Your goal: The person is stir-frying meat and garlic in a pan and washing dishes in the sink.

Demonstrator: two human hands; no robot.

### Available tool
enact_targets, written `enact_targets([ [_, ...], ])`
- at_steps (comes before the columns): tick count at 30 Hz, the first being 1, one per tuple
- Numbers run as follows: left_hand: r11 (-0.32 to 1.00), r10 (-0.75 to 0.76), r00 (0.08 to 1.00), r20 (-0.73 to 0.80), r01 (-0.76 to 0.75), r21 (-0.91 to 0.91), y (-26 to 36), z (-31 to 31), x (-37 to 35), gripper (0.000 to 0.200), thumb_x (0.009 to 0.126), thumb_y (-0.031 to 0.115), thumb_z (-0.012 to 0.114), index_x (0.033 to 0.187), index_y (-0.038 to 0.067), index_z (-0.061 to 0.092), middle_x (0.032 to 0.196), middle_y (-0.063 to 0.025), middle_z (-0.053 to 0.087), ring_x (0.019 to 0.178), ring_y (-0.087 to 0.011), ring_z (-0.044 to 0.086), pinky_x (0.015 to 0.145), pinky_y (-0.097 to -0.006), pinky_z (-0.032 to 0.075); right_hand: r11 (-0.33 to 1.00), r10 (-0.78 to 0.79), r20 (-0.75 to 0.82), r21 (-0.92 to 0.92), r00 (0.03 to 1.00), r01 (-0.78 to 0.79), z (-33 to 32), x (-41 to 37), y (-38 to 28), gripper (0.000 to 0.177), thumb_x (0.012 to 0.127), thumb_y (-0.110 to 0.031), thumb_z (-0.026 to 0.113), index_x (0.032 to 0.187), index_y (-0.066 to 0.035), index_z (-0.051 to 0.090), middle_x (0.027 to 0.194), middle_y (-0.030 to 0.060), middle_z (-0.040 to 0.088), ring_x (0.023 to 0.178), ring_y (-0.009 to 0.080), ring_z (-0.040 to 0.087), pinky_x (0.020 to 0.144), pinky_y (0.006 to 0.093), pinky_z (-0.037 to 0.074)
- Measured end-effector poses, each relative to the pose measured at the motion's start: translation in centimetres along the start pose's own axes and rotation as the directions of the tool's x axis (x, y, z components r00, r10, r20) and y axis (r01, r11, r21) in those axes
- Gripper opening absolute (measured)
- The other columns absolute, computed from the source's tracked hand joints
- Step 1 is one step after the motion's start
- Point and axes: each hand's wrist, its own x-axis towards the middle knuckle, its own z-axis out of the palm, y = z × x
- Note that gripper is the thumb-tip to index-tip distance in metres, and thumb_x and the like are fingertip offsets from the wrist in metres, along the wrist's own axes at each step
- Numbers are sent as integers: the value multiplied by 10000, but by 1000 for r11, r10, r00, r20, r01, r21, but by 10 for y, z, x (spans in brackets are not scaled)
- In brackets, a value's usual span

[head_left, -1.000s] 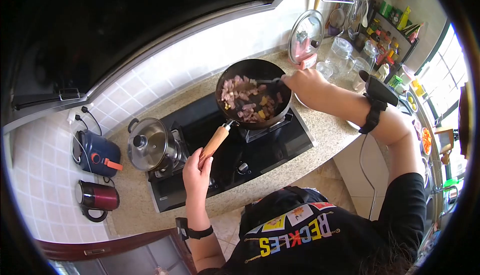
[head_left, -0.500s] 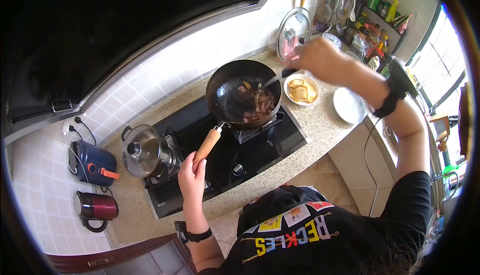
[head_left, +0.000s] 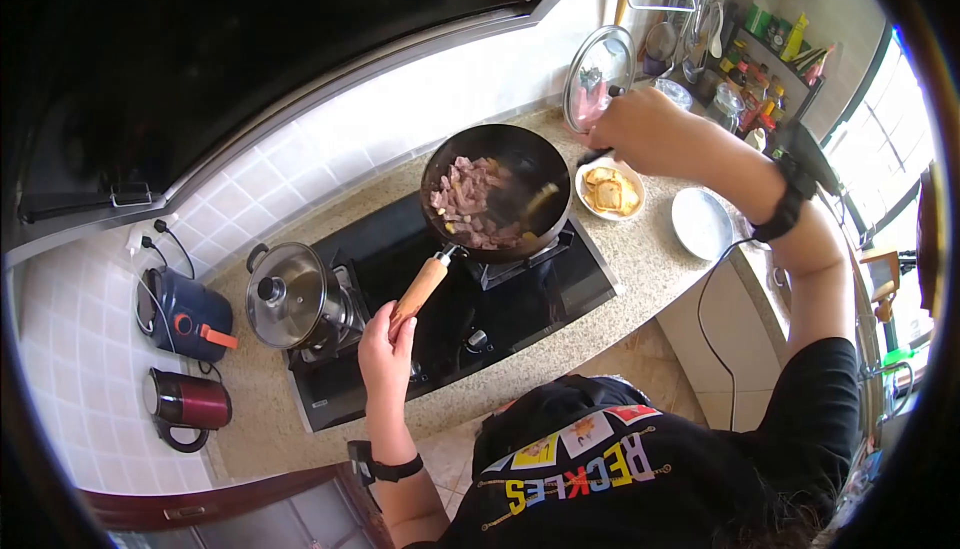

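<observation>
My left hand [head_left: 385,349] is wrapped around the wooden handle [head_left: 420,287] of a black wok [head_left: 535,154] on the right burner. Pale pink meat pieces [head_left: 470,194] lie mostly in the wok's left side, with some yellowish bits among them. My right hand [head_left: 635,129] is closed on the dark handle of a spatula [head_left: 592,157], above the wok's right rim. Its working end is blurred inside the wok. Just below that hand, a white bowl [head_left: 610,217] holds browned, fried-looking slices [head_left: 610,191].
A lidded steel pot [head_left: 290,294] stands on the left burner of the black cooktop [head_left: 390,249]. An empty white plate [head_left: 702,224] is on the counter at right. A glass lid [head_left: 600,74] leans at the back. A blue appliance [head_left: 185,314] and red kettle [head_left: 190,399] stand left.
The meat has shifted from the wok's right side to its left and spread out. My right hand has moved slightly right and down with the spatula. My left hand keeps its grip.
</observation>
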Motion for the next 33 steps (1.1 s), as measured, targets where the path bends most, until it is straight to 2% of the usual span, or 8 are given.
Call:
enact_targets([
  [4,999,0,1000,-24,-1,-38,-2,3,1,315,834,169,648,1096,8,579,946,-155,632,823,-266,628,745,-346,487,987,-155,18,49,988,154,12,-1,-32,195,774,-119,585,953,-137,657,751,74,649,734,262,648,643,379,494],
  [6,1000,-4,1000,-23,4,-22,-2,3,0,313,834,163,648,1095,6,578,945,-154,632,822,-263,629,743,-342,488,998,-58,121,-23,991,61,47,16,-55,244,836,-156,555,1068,-100,604,757,60,646,765,252,649,658,419,509],
  [12,998,-32,999,9,33,-61,4,-1,0,304,830,147,650,1085,-3,581,949,-154,633,822,-256,631,745,-338,489,938,308,-30,178,951,-298,58,38,2,282,872,-301,561,909,-37,653,810,165,638,765,338,632,684,421,502],
  [14,994,-22,1000,-13,21,-112,1,2,0,302,829,149,652,1082,-2,584,950,-156,632,823,-262,631,747,-340,489,885,325,39,341,945,-318,28,32,21,262,819,-277,592,808,-25,664,718,201,621,739,342,630,676,429,491],
  [16,995,-13,1000,-22,11,-99,-3,4,0,304,828,152,652,1083,-2,584,951,-158,631,826,-266,631,748,-341,490,877,384,353,149,853,-456,44,57,44,472,713,-482,687,928,-62,674,996,223,628,918,340,634,751,430,507],
  [22,998,-4,1000,-12,4,-66,-4,1,1,310,829,157,651,1086,-2,581,955,-164,630,851,-279,629,755,-346,491,761,398,363,383,843,-524,112,90,26,552,664,-566,690,818,-36,684,821,190,654,799,338,634,678,447,487],
  [24,999,5,1000,3,-5,-49,-5,1,2,312,831,158,649,1090,0,578,957,-164,630,846,-282,629,755,-345,492,745,161,231,609,959,-272,119,79,14,498,718,-505,666,861,-28,678,896,186,651,835,341,616,698,434,476],
  [33,995,-7,1000,-3,7,-102,-1,2,1,289,829,114,646,1087,4,579,932,-147,635,810,-241,639,732,-325,494,952,64,-85,305,994,-36,-1,-10,-26,166,773,-209,637,876,-81,658,761,128,625,778,309,614,688,406,466],
])
